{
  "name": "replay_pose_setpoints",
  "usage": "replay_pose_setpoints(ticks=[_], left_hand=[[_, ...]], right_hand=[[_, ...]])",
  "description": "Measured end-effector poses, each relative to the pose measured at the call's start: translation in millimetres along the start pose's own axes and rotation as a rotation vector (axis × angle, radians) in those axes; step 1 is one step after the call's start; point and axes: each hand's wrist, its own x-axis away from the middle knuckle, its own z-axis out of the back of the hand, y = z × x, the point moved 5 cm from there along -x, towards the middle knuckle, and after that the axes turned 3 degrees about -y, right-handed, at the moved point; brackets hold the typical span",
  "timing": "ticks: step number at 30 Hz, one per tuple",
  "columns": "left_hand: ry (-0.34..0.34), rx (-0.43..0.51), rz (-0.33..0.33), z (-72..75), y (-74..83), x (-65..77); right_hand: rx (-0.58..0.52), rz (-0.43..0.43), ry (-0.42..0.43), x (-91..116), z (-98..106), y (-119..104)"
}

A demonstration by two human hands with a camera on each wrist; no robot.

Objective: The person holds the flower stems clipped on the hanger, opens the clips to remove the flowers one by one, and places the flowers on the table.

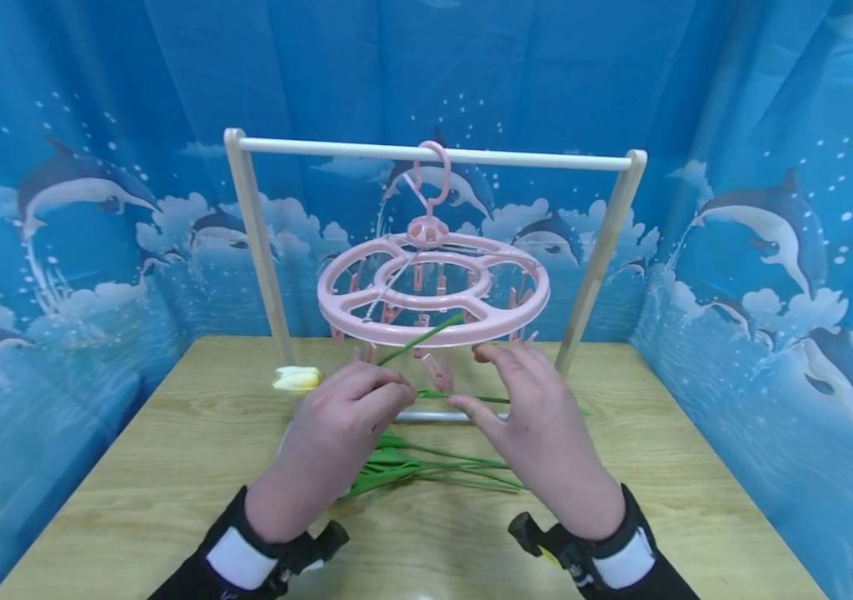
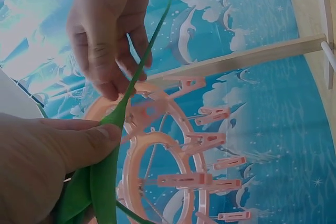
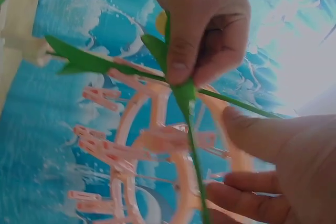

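My left hand (image 1: 351, 417) pinches an artificial tulip at its green leaves (image 2: 113, 145), between thumb and fingers. The thin stem (image 1: 422, 340) slants up to the right, toward the front rim of the pink round clip hanger (image 1: 347, 321). Behind the left hand, part of a yellow bloom (image 3: 161, 22) peeks out in the right wrist view. My right hand (image 1: 539, 417) is held with thumb and fingers apart, close to the stem; contact cannot be made out. A second tulip stem (image 1: 471, 397) lies level behind both hands, near a dangling pink clip (image 1: 437, 371).
A white rod (image 1: 321, 147) on two wooden posts bears the hanger by its hook. Several green stems (image 1: 456, 467) lie on the wooden table (image 1: 696, 500) under my hands. At left, a pale yellow tulip head (image 1: 296, 379) shows. Blue dolphin curtains (image 1: 471, 67) surround the table.
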Motion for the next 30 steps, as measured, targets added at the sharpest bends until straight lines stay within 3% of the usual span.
replay_pose_setpoints(ticks=[9, 23, 30], left_hand=[[-0.051, 0.01, 0.049, 1.7, -2.9, -1.9], [-0.138, -0.1, 0.079, -5.6, -7.8, -1.1], [-0.166, -0.112, 0.085, -10.0, -9.0, -0.3]], right_hand=[[0.184, -0.005, -0.102, 4, -1, 1], [0.261, -0.004, -0.173, 3, -16, 0], [0.298, 0.016, -0.195, 4, -25, 1]])
